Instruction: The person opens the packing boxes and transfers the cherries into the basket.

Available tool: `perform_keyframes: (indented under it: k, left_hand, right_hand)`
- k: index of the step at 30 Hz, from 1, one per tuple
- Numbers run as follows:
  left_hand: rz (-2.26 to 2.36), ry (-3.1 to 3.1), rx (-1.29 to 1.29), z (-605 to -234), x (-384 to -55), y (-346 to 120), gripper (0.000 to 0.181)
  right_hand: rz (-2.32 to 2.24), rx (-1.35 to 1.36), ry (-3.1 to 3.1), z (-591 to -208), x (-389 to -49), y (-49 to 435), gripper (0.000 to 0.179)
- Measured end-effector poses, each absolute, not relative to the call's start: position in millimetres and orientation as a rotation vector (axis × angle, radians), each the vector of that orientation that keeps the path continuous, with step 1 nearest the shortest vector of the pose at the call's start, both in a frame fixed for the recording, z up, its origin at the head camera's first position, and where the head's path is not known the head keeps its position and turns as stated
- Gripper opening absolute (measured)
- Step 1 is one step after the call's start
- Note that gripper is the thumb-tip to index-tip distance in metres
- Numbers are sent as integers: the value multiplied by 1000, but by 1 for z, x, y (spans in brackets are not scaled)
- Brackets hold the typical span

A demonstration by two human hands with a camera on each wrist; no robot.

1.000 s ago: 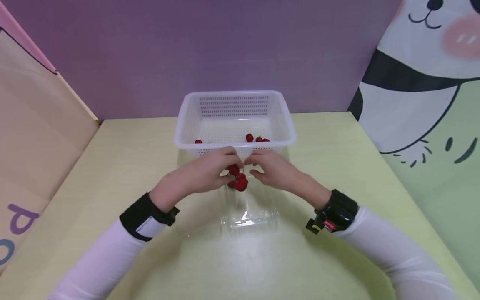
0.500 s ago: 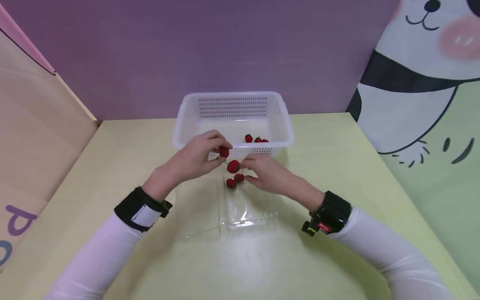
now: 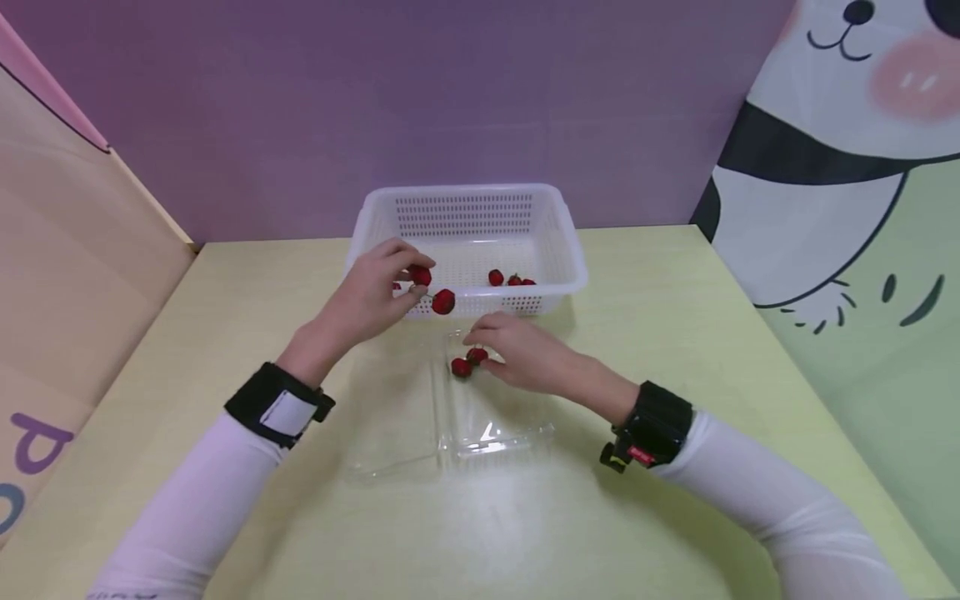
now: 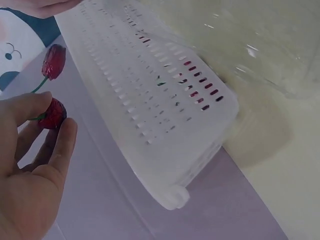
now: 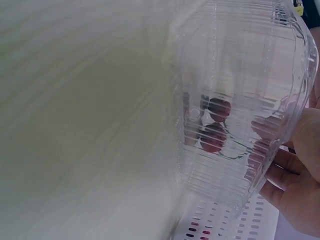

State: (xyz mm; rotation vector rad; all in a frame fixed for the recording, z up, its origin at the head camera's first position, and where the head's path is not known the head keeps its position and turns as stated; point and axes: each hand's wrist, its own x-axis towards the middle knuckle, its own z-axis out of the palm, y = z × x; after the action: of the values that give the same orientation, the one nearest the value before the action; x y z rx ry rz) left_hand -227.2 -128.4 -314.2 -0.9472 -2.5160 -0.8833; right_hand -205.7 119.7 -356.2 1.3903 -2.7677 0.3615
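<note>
My left hand (image 3: 367,292) pinches a cherry (image 4: 52,116) between thumb and fingers, over the front left of the white basket. A second cherry (image 3: 443,302), joined to it by a green stem, hangs free beside the fingers. Two more stemmed cherries (image 3: 461,367) lie in the right half of a clear plastic clamshell box (image 3: 495,417). Just above them is my right hand (image 3: 528,354), thumb and fingertips apart. In the right wrist view its fingers (image 5: 282,175) reach over the box's wall, close to the green stems; contact with them is unclear.
The white slotted basket (image 3: 471,193) stands at the table's back edge with several cherries (image 3: 496,277) inside. Directly in front of it lies the clamshell, its lid (image 3: 393,417) folded out flat to the left. A purple wall (image 3: 465,100) rises behind the table.
My left hand has moved up and left from the clamshell to the basket, carrying a pair of cherries. Two cherries stay in the box. My right hand has shifted slightly down and left.
</note>
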Motion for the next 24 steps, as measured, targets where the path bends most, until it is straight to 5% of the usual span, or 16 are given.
perform_keyframes:
  k: [24]
  left_hand:
    - [-852,-2506,-588,-324,-248,-143,30]
  right_hand:
    - [439,1236,-2834,-364,-204,114,30]
